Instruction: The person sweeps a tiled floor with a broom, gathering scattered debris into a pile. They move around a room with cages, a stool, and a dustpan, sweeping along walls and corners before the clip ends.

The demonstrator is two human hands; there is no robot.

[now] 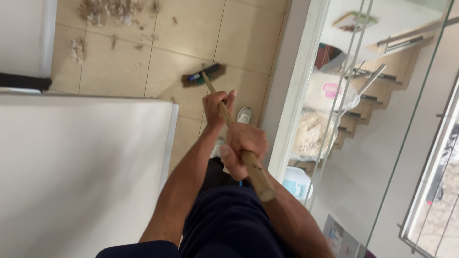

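Both hands grip the wooden handle [255, 170] of a broom. My left hand [216, 106] is closed around the handle lower down, nearer the dark bristle head [203, 76]. My right hand [245, 146] is closed around it near the top end. The broom head rests on the beige tiled floor [119, 71], just ahead of my white shoe [244, 114]. A pile of dust and debris [107, 10] lies on the tiles at the far end, with a smaller clump [76, 49] to its left.
A large white surface [81, 172] fills the left side, close to my left arm. On the right a white frame [291, 95] and glass panel [382, 157] border a stairwell with wooden steps [377, 91] and bags below.
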